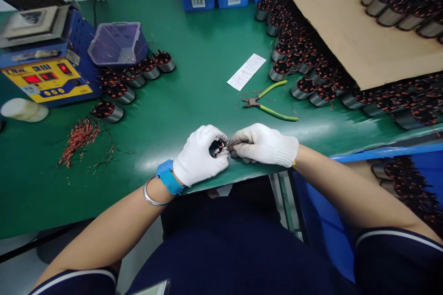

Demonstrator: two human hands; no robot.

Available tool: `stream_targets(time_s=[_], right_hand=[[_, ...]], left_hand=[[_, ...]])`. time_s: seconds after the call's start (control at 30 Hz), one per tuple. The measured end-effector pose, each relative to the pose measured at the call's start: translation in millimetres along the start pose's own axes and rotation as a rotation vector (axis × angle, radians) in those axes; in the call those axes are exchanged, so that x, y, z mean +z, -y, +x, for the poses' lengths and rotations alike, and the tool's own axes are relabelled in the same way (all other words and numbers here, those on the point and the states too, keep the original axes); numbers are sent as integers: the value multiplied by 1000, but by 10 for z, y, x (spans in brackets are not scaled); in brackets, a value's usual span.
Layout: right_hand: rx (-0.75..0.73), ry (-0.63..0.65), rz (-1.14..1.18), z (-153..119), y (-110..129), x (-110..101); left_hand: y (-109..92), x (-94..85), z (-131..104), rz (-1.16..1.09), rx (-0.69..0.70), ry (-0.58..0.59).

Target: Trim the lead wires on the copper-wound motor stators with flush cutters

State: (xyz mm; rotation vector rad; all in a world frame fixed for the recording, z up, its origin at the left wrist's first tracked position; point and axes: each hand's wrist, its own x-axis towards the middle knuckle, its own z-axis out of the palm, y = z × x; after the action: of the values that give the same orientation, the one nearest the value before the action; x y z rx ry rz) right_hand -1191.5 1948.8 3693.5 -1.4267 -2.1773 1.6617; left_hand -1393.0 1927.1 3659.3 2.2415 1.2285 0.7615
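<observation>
Both hands wear white gloves and meet near the front edge of the green table. My left hand (202, 156) is closed around a wound motor stator (218, 147), a metal ring with dark inner parts and copper-coloured windings, mostly hidden by the glove. Right beside it, my right hand (263, 144) pinches a thin dark piece (238, 144) that reaches to the stator's open end. Whether that piece is wire leads or a slim tool, I cannot tell. Green-handled cutting pliers (254, 101) lie open on the table beyond my right hand.
More stators (107, 111) stand at left near a purple bin (117, 46) and a blue device (51, 76). Wire scraps (81, 138) lie in a pile. A paper slip (246, 71) is mid-table. Stators (306, 87) crowd the right, around cardboard (332, 23). Blue bins (197, 1) stand behind.
</observation>
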Motion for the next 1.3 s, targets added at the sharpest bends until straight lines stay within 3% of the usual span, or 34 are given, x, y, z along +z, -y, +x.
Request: stream_targets(time_s=[0.13,0.33,0.5,0.7,0.9,1.07,1.3], right_hand=[[-18,58,71,3,-36,-17],[-24,-168,-316,18,5,-15],[-14,-133,-363,-5,48,50],[-12,18,-157,-74,-8,17],[71,99,390,111,-15,-167],[178,222,319,330,94,-107],[162,226,402,336,77,-31]], left_hand=[[3,0,-2,-3,-6,1],[-1,-8,-2,-44,10,-13],[10,10,-4,-38,46,-22],[14,37,-16,-73,65,-28],[16,55,-10,-95,57,-67],[0,62,-12,-101,36,-88],[-32,50,-27,-118,-37,-70]])
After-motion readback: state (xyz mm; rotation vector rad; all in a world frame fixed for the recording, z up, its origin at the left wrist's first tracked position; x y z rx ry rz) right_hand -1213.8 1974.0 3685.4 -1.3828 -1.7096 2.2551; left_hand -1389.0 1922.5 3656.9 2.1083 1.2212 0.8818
